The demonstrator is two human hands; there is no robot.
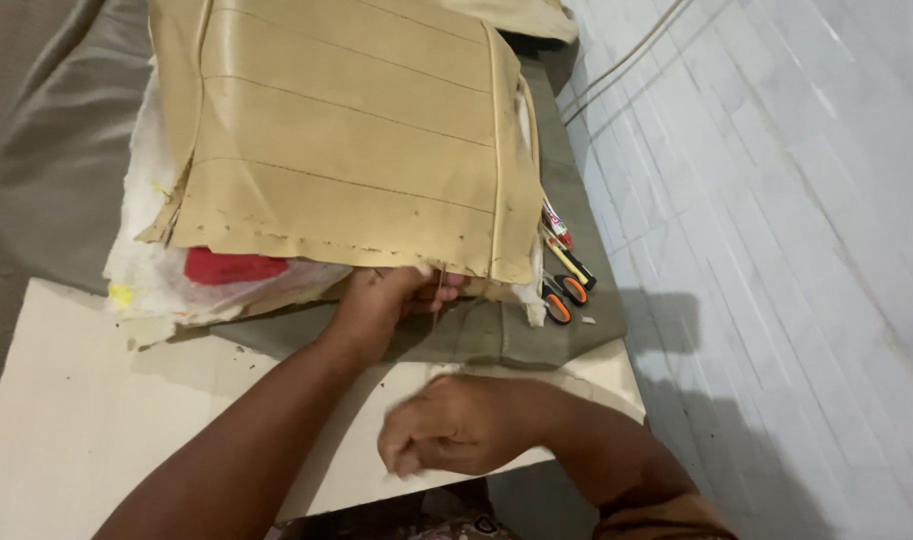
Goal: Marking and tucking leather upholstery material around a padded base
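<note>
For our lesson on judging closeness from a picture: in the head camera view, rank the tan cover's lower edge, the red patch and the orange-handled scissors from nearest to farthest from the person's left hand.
1. Tan cover's lower edge: touching the left hand, just above the fingers.
2. Orange-handled scissors: to the hand's right, on the grey cushion.
3. Red patch: to the hand's left, under the cover; only slightly farther than the scissors.

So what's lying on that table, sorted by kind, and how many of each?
Tan stitched seat cover: 1
White padding: 1
Red piece: 1
Grey fabric: 1
Orange-handled scissors: 1
Pens or markers: about 2, hard to tell
Total: about 7
</note>
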